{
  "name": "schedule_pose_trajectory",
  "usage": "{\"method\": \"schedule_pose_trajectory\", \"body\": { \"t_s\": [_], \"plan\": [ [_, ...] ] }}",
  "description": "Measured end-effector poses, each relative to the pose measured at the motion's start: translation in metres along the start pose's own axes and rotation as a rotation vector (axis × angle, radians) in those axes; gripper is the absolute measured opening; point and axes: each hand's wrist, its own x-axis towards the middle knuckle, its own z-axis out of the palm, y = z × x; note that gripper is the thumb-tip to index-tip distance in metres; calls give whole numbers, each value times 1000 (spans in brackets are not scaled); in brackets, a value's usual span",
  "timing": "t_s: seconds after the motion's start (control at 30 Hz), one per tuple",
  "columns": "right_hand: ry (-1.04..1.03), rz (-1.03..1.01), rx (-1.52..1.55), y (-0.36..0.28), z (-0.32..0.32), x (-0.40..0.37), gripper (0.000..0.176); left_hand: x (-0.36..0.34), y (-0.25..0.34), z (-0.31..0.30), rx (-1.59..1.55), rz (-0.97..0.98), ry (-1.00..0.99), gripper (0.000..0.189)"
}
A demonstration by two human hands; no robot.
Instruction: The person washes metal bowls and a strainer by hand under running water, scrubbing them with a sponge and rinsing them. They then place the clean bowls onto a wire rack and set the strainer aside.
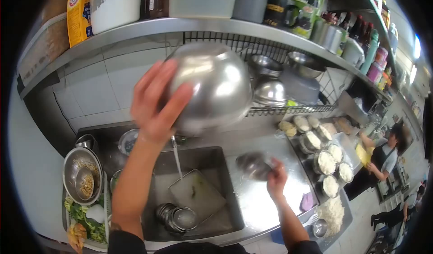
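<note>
Raised over the sink point(234, 200), my left hand point(155, 98) is closed on the side of a large shiny steel mixing bowl point(214, 84), its rounded outside toward me. My right hand point(277, 179) is lower, above the steel counter point(279, 209), and grips a smaller metal bowl point(255, 165) by its edge; motion blurs this bowl. Water runs from the tap point(174, 143) onto a flat rectangular tray point(203, 193) in the sink. Beside that tray lie stacked small metal bowls point(182, 219).
A wire rack point(293, 109) on the wall holds metal bowls point(270, 91). Right of the counter stand several rice-filled containers point(325, 162) and a purple cloth point(307, 201). Left of the sink is a bowl with food scraps point(67, 175). A co-worker point(383, 159) stands at right.
</note>
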Motion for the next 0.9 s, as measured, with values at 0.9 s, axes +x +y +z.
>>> {"method": "schedule_pose_trajectory", "body": {
  "t_s": [0.9],
  "plan": [
    [0,-621,52,-152,61,202,71,24,29,56,-266,-464,-1049,62]
  ]
}}
